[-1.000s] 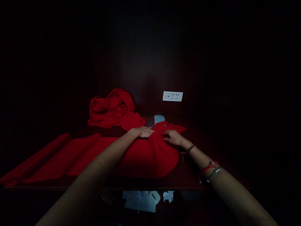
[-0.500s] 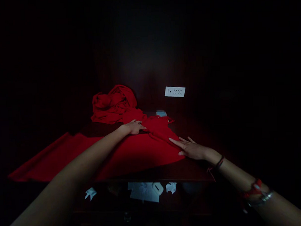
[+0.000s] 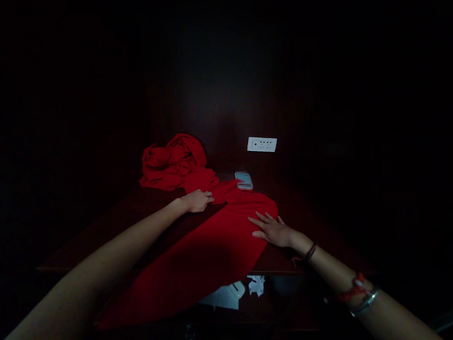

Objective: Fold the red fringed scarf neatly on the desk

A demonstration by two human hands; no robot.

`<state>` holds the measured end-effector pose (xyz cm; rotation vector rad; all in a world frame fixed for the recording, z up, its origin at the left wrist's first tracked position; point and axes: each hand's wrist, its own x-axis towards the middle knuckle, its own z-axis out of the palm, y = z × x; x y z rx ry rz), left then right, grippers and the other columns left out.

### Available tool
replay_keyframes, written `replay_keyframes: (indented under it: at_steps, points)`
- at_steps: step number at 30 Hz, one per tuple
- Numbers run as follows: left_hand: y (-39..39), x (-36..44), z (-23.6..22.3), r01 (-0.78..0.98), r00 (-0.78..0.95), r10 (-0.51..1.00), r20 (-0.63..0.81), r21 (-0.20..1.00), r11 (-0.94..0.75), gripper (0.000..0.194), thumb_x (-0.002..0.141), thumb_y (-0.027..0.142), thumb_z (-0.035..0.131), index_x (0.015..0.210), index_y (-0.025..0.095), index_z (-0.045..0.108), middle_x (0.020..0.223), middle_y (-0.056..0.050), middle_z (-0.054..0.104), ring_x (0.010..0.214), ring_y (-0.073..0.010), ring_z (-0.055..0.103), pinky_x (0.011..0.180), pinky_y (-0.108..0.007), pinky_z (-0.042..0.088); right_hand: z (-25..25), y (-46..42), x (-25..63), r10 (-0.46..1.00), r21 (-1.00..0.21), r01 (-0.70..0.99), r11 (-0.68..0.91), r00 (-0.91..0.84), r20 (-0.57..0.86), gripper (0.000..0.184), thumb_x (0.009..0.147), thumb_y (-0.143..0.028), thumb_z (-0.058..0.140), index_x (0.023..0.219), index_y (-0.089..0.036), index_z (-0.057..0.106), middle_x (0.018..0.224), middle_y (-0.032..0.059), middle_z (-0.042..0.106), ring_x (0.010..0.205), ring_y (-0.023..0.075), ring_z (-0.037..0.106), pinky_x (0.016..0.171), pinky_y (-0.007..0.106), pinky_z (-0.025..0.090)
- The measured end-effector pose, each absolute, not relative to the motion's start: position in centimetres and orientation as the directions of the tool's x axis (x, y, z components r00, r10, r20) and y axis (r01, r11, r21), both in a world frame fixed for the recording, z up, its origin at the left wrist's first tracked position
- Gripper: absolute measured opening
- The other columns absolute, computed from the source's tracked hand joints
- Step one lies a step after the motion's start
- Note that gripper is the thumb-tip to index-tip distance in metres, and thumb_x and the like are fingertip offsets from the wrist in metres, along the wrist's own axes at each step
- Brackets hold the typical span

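Note:
A long red cloth point(image 3: 200, 260) stretches over a dark tabletop, with its near end hanging past the front edge. Its far part is bunched into a heap point(image 3: 170, 164) at the back left. My left hand point(image 3: 198, 200), a ring on one finger, has its fingers curled and closed on the twisted middle of the cloth. Fingers spread, my right hand point(image 3: 275, 231) lies flat on the right side of the cloth, near its folded-over edge.
A white wall socket point(image 3: 262, 144) is on the dark back panel. A small pale blue item point(image 3: 243, 180) lies behind the cloth. Below the front edge point(image 3: 278, 272), crumpled paper point(image 3: 256, 285), a white object point(image 3: 237, 289) and a paper sheet point(image 3: 221, 299) show.
The cloth's near end has swung from the far left toward me and now hangs over the front edge. My left hand has shifted slightly left and nearer, my right hand slightly left.

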<state>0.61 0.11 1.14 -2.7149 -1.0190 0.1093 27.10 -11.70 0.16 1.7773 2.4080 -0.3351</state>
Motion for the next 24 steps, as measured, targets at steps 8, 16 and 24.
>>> replay_keyframes:
  at_steps: [8,16,24]
  points:
    - [-3.1,-2.7,2.0,0.719,0.653,0.756,-0.04,-0.282,-0.636,0.031,0.07,0.015,0.036,0.091,0.016,0.059,0.091,-0.012,0.059,0.078,-0.0228,0.056,0.071,-0.034,0.04,1.6,-7.2,37.5,0.994,0.124,0.992,0.0,0.013,-0.106,0.046,0.078,-0.035,0.04,0.124,-0.034,0.033,0.137,-0.0011,0.019,0.125,0.0247,0.004,0.094,0.055,-0.001]
    - [-8.5,-4.2,5.2,0.807,0.539,0.783,-0.309,-0.078,-0.586,0.032,0.063,0.009,0.036,0.079,0.017,0.062,0.076,-0.006,0.064,0.065,-0.0173,0.059,0.059,-0.025,0.044,1.4,-2.3,32.2,0.993,0.069,0.998,-0.006,0.014,-0.119,0.04,0.082,-0.036,0.032,0.122,-0.033,0.035,0.136,0.0007,0.021,0.122,0.0266,0.018,0.094,0.05,0.015]
    - [-4.5,-7.7,1.3,0.868,0.454,0.859,0.238,0.101,-0.487,0.052,0.08,0.023,0.023,0.129,0.007,0.017,0.134,-0.01,0.025,0.122,-0.0179,0.022,0.097,-0.029,0.025,1.0,-0.5,28.6,1.0,0.049,0.999,-0.003,0.003,-0.003,0.043,0.081,-0.043,0.033,0.124,-0.036,0.031,0.135,0.0047,0.024,0.12,0.0299,0.02,0.09,0.049,0.022]
